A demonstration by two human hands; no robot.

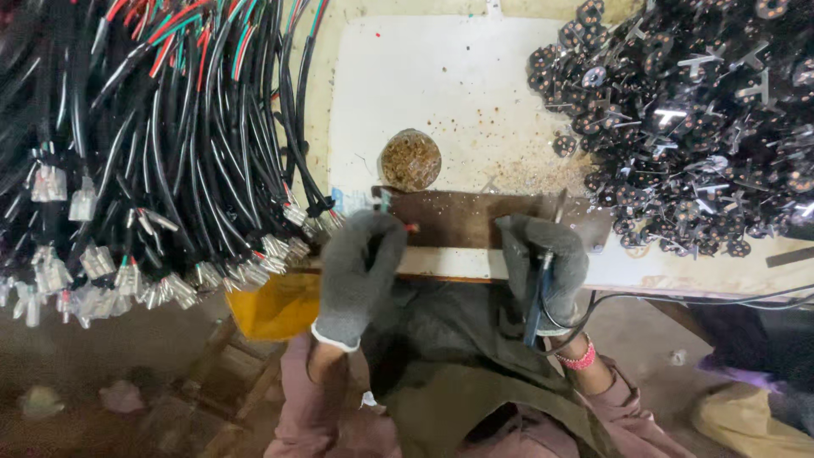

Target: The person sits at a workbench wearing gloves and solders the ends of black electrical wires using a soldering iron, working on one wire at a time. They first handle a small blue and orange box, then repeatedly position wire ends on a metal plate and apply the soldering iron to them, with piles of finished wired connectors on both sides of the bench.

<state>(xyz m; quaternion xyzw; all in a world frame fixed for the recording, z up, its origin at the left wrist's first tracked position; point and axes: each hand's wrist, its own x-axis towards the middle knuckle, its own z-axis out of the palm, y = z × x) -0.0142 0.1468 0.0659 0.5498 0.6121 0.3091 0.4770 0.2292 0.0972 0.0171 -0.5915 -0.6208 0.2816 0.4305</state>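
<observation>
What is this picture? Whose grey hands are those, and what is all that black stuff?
The camera sits on a person's head and looks down at their own gloved hands. The left hand pinches a wire end with a red tip. The right hand grips a thin tool with a cord, maybe a soldering iron. On the white table lie a round brown tin and a dark metal strip. Left hangs a bundle of black wires with plugs. Right is a heap of small black round parts.

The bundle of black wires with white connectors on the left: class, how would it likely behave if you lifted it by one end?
The bundle of black wires would probably flop and sag, since the strands already curve loosely over the bench edge. It looks fairly heavy, being so thick. The white connectors would likely dangle and snag one another.
</observation>
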